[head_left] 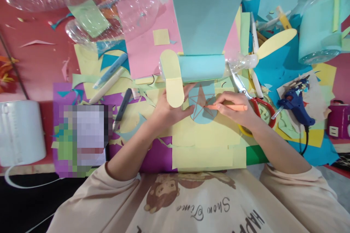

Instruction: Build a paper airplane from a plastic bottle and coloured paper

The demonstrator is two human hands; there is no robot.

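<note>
My right hand (235,107) is closed round an orange marker pen (240,107), its tip touching a light blue paper piece with a rounded lower end (209,117). On that paper is a star drawn in orange lines, its upper part coloured in. Lying flat at the paper's left edge, my left hand (166,111) has thumb and fingers apart; a pale yellow paper strip (175,91) hides some of its fingers. The strip belongs to a clear plastic bottle (239,62) wrapped in light blue paper (202,67), lying on its side just beyond my hands.
Red-handled scissors (255,111) lie beside my right wrist, with a blue glue gun (296,103) farther right. Clear bottles (139,11) lie at the back left. A pixelated screen (90,138) and white box (22,133) are at left. Paper scraps and markers (111,71) surround the work.
</note>
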